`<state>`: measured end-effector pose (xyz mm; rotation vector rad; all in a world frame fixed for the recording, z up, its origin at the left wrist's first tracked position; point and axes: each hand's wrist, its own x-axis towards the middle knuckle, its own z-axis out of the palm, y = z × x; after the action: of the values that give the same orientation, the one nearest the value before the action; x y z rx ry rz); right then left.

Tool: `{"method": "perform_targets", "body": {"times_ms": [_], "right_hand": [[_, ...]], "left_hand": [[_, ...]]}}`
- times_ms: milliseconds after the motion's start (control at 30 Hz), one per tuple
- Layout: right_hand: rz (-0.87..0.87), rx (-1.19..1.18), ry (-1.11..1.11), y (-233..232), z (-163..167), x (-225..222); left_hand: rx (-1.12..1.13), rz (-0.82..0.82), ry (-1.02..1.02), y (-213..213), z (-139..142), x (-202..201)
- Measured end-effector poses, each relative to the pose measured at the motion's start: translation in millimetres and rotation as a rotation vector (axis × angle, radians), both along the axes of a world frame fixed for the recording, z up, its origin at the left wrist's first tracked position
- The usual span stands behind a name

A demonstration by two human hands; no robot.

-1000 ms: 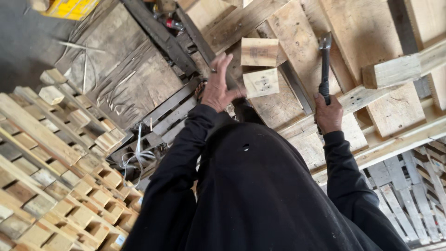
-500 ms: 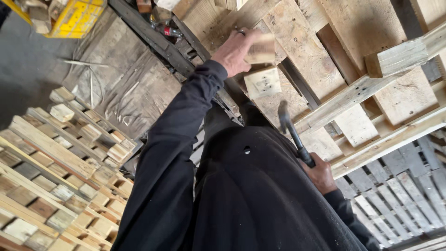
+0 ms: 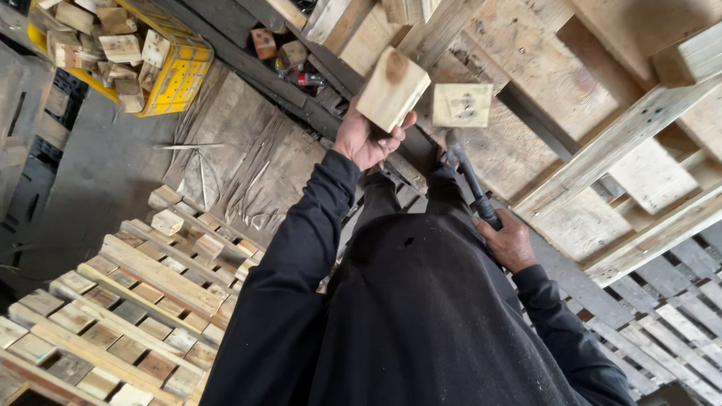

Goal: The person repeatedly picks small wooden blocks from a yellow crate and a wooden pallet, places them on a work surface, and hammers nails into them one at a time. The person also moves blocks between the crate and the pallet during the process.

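One block (image 3: 391, 89) now lifted off the pallet (image 3: 541, 68), left hand (image 3: 365, 139) fingers wrapped around it; right hand (image 3: 511, 242) lowered, fist closed on hammer (image 3: 470, 177). Second block (image 3: 462, 104) stays upper centre.

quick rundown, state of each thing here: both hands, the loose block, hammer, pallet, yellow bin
left hand: closed around a wooden block, raised
wooden block: lifted clear of the pallet, tilted
right hand: gripping the hammer handle
hammer: held low, head toward the pallet
pallet: lying flat, one block sitting on it
yellow bin: filled with wood blocks
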<state>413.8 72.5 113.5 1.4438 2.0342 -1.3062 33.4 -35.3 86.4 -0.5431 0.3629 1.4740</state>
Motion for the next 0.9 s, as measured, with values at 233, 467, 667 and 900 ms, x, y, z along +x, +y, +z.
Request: {"method": "perform_targets", "body": {"times_ms": [233, 467, 667, 900], "right_hand": [[-0.145, -0.048, -0.047, -38, 23, 22], [-0.432, -0.127, 0.163, -57, 35, 9], [-0.498, -0.161, 0.245, -47, 46, -5], [-0.554, -0.23, 0.243, -51, 44, 13]], "left_hand": [[0.117, 0.027, 0.094, -16, 3, -5], [-0.067, 0.038, 0.845, 21, 10, 10], [-0.231, 0.074, 0.734, 47, 23, 7], [-0.017, -0.077, 1.471, 56, 35, 5]]}}
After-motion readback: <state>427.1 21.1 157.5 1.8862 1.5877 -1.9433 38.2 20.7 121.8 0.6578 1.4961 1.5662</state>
